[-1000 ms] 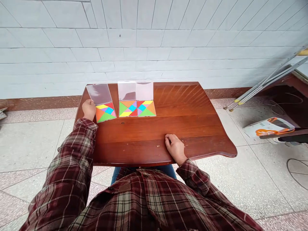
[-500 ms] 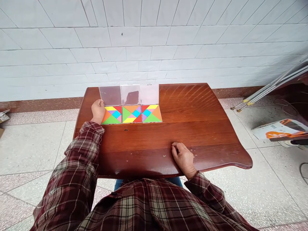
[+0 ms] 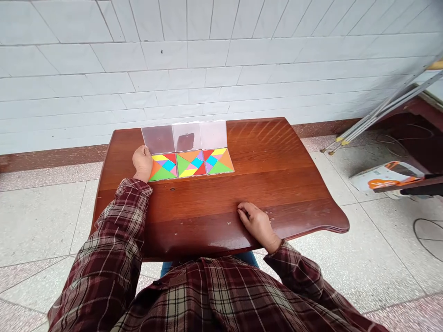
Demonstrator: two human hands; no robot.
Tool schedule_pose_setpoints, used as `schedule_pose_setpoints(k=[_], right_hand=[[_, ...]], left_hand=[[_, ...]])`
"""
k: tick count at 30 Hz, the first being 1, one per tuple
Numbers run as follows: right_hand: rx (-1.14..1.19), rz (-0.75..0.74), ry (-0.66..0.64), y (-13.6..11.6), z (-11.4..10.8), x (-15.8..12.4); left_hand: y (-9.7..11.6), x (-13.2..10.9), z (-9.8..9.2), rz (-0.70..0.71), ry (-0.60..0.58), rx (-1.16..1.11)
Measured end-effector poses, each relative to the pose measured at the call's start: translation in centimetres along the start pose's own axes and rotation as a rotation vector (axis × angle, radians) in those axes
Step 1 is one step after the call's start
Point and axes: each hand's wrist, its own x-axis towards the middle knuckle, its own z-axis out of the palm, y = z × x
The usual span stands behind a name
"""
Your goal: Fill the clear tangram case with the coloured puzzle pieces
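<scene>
Three colourful tangram sets lie side by side in flat cases near the table's far edge: a left tangram (image 3: pixel 163 167), a middle tangram (image 3: pixel 190 163) and a right tangram (image 3: pixel 218 161). Their clear lids (image 3: pixel 186 137) are folded open toward the wall. At the left end, my left hand (image 3: pixel 142 162) is closed in a fist against the edge of the left case and covers part of it. What its fingers grip, if anything, is hidden. Nearer to me, my right hand (image 3: pixel 256 222) rests on the wood with curled fingers, and nothing shows in it.
The brown wooden table (image 3: pixel 270 180) stands close to a white tiled wall (image 3: pixel 207 50). Metal crutches (image 3: pixel 367 117) lean at the right. On that side are also a white and orange package (image 3: pixel 384 177) and a black cable (image 3: pixel 417 230) near the floor.
The camera view has turned slightly, so the table appears tilted and moved a little left. Both hands keep nearly the same places and poses; the tangrams lie as before.
</scene>
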Motion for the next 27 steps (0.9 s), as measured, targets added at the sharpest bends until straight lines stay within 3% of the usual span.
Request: schedule_pose_setpoints(k=[2, 4, 7, 11, 14, 19, 27], right_hand=[[0.127, -0.062, -0.078, 0.1, -1.7, 1.8], [0.164, -0.076, -0.031, 0.5, -3.5, 5.0], [0.209, 0.002, 0.058, 1.6, -5.1, 12.0], [0.322, 0.287, 0.075, 3.2, -4.6, 21.9], [0.432, 0.373, 0.114, 3.9, -3.7, 26.7], [0.563, 0.385, 0.073, 4.3, -4.0, 28.7], [0.740, 0.452, 0.163, 6.6, -7.6, 26.4]], left_hand=[[0.6, -0.2, 0.5, 0.003, -0.003, 0.007], [1.3, -0.4, 0.9, 0.004, -0.010, 0.020], [2.5, -0.8, 1.8, 0.010, -0.010, 0.059], [4.1, -1.5, 3.0, 0.011, -0.016, 0.112], [5.1, -1.9, 3.8, 0.015, -0.023, 0.127], [6.9, -2.5, 4.4, -0.030, -0.013, 0.129], [8.7, -2.9, 5.6, -0.023, -0.004, 0.118]])
